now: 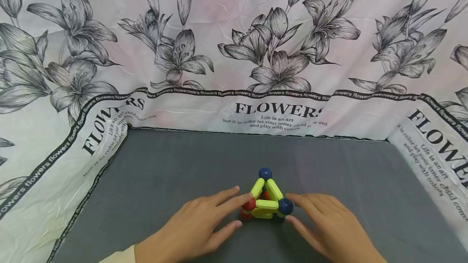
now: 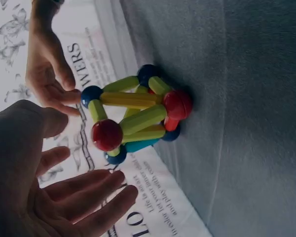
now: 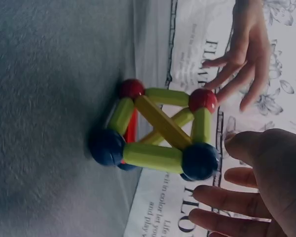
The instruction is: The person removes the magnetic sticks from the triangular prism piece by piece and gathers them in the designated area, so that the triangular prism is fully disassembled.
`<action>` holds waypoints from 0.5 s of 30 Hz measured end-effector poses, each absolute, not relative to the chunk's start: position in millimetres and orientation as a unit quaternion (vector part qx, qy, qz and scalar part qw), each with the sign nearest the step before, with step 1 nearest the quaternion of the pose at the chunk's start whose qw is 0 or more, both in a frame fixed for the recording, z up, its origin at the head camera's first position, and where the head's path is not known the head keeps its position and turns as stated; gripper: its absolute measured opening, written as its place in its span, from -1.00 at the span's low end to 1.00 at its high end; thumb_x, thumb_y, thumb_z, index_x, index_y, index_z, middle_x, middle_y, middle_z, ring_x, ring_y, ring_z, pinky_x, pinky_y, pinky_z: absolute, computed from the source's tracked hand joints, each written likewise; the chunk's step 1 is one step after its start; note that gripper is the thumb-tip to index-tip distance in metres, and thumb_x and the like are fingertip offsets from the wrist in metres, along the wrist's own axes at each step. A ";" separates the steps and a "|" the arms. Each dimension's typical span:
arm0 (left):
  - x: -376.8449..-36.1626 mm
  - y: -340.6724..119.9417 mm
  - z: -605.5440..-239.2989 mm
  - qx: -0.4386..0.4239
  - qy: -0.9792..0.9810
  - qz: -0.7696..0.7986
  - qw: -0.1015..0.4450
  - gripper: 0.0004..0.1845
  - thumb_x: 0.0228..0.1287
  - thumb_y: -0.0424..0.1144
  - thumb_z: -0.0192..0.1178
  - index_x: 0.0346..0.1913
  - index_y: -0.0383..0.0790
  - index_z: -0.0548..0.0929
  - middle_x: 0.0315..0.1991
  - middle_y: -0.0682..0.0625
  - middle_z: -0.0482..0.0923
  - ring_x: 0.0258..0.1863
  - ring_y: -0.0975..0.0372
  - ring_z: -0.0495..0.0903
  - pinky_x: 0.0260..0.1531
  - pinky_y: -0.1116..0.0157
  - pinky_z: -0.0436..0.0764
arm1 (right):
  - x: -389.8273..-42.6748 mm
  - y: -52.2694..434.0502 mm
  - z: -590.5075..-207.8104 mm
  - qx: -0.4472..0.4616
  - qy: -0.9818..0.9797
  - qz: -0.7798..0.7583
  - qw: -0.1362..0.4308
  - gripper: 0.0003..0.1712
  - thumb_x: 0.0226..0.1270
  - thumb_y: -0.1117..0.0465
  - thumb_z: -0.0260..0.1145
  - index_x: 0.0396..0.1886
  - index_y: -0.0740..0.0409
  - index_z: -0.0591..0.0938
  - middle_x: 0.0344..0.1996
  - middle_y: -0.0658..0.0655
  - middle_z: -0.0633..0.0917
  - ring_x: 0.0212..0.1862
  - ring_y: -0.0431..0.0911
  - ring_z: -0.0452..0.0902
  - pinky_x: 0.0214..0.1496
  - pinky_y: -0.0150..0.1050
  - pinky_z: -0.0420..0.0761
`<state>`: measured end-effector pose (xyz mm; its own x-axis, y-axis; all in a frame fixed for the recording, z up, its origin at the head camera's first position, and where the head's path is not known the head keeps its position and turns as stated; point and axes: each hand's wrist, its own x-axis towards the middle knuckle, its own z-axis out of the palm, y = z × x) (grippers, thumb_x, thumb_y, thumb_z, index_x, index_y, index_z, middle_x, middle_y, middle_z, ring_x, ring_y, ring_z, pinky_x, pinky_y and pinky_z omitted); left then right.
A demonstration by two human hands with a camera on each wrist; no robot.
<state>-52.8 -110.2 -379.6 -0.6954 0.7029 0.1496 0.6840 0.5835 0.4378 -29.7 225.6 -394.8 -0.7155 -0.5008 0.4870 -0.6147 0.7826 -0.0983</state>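
Rod-and-ball frame [image 1: 266,200] on grey mat [image 1: 164,173], left hand [image 1: 197,226] and right hand [image 1: 329,224] flanking it, fingers spread, right wrist cut off, fingertip contact unclear

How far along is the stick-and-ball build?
Looks done: the structure of yellow-green plastic rods and red and blue balls stands closed on the grey felt mat. In hand: nothing; the left hand and right hand flank it with straight fingers. No loose pieces are visible.
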 end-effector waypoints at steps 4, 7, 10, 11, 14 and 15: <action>-64.8 -99.2 -384.3 0.383 0.882 0.270 0.050 -0.44 0.63 0.19 0.06 0.59 0.41 0.32 0.55 -0.02 0.38 -0.56 0.46 0.59 -0.43 0.37 0.59 | -31.8 220.9 -401.3 0.292 -0.925 0.117 0.213 -0.42 0.32 -0.15 0.54 0.28 -0.10 0.68 -0.10 -0.16 0.76 -0.12 -0.20 0.69 -0.08 -0.05 0.70; -72.0 -91.7 -386.2 0.381 0.877 0.287 0.060 -0.48 0.61 0.19 0.12 0.53 0.37 0.43 0.55 -0.07 0.36 -0.82 0.55 0.15 -0.61 0.47 0.40 | -32.2 218.4 -403.4 0.275 -0.936 0.101 0.196 -0.39 0.25 -0.14 0.59 0.24 -0.09 0.69 -0.09 -0.14 0.77 -0.13 -0.21 0.70 -0.11 -0.08 0.71; -76.9 -85.4 -387.4 0.381 0.879 0.281 0.062 -0.53 0.59 0.15 0.17 0.45 0.26 0.57 0.49 -0.13 0.43 -0.85 0.52 0.11 -0.69 0.46 0.32 | -33.3 215.9 -404.3 0.259 -0.945 0.091 0.176 -0.37 0.21 -0.16 0.62 0.22 -0.07 0.68 -0.05 -0.11 0.78 -0.11 -0.19 0.72 -0.11 -0.10 0.72; -78.1 -83.2 -387.9 0.383 0.880 0.275 0.058 -0.55 0.58 0.14 0.19 0.42 0.23 0.61 0.45 -0.14 0.48 -0.80 0.52 0.27 -0.66 0.46 0.38 | -33.8 214.8 -404.7 0.257 -0.947 0.089 0.171 -0.35 0.20 -0.16 0.63 0.23 -0.07 0.67 -0.05 -0.11 0.78 -0.11 -0.19 0.72 -0.12 -0.10 0.72; -80.9 -76.7 -389.8 0.393 0.883 0.253 0.047 -0.60 0.58 0.10 0.22 0.36 0.16 0.67 0.35 -0.11 0.60 -0.40 0.40 0.73 -0.47 0.40 0.61 | -35.0 212.3 -407.0 0.251 -0.950 0.087 0.165 -0.31 0.15 -0.16 0.66 0.22 -0.05 0.66 -0.06 -0.09 0.78 -0.12 -0.19 0.72 -0.14 -0.12 0.72; -81.8 -74.4 -390.5 0.397 0.883 0.247 0.040 -0.61 0.57 0.08 0.23 0.34 0.14 0.69 0.32 -0.09 0.62 -0.24 0.34 0.78 -0.40 0.37 0.66 | -35.3 211.4 -408.2 0.250 -0.950 0.086 0.166 -0.30 0.13 -0.16 0.67 0.22 -0.04 0.66 -0.06 -0.08 0.78 -0.13 -0.19 0.72 -0.16 -0.13 0.71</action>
